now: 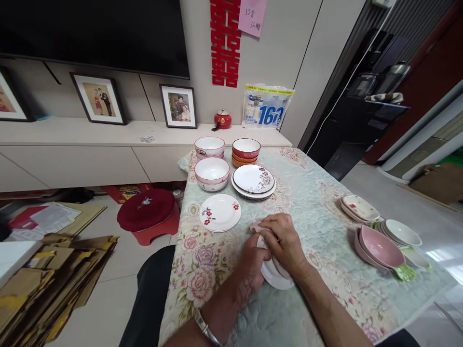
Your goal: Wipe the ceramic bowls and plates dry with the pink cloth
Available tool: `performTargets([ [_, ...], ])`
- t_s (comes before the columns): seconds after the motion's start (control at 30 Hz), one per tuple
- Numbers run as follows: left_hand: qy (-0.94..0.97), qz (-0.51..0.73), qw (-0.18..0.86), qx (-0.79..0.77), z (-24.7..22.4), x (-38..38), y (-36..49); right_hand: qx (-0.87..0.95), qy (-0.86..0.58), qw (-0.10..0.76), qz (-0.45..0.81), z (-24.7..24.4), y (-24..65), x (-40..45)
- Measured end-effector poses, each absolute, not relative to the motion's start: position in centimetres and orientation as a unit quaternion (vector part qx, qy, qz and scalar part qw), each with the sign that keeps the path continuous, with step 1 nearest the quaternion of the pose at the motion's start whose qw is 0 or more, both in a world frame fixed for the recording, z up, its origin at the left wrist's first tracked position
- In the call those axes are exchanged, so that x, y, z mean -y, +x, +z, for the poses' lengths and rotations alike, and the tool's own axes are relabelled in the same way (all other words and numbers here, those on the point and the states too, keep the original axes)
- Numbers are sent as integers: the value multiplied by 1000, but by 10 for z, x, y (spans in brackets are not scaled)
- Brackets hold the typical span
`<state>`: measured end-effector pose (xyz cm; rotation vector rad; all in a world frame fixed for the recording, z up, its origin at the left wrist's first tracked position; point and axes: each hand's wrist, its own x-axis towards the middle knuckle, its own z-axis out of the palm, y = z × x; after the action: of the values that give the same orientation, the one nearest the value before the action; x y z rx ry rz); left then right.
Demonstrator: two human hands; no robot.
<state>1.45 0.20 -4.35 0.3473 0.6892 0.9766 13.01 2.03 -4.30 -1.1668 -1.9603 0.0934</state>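
Note:
A small white plate (278, 278) is held low over the tablecloth, mostly hidden beneath my hands. My left hand (252, 258), with a silver bangle on its wrist, grips the plate's left edge. Bent over a pale pinkish cloth (255, 226) and the plate's upper part, my right hand (284, 241) has its fingers closed on the cloth. Just beyond lies a white plate with red flowers (221, 213). Behind it are a stack of larger plates (253, 179), white bowls with red rims (211, 171) and red and orange bowls (246, 148).
On the right of the floral tablecloth (202, 260) are pink bowls (382, 246), small white bowls (403, 233) and squarish dishes (360, 207). A red stool (146, 209) and flattened cardboard (54, 274) are on the left floor. Beyond the table runs a white cabinet (126, 135).

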Motion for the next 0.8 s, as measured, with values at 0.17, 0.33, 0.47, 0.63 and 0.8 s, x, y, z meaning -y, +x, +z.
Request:
performTargets([
  [0.17,164,492,792,-321,-39,-7,7,672,-627,393,-10,-55,157,-28],
  [0.33,161,521,772,-326,-34,-9,3,641,-664,384,-3,-62,169,-28],
  [0.47,162,516,783,-307,-34,-8,6,646,-654,394,-14,-59,158,-26],
  [0.63,158,503,796,-298,-37,-5,11,689,-598,410,10,-47,132,-21],
  [0.8,162,509,793,-291,-40,-2,12,782,-462,396,132,-40,122,-15],
])
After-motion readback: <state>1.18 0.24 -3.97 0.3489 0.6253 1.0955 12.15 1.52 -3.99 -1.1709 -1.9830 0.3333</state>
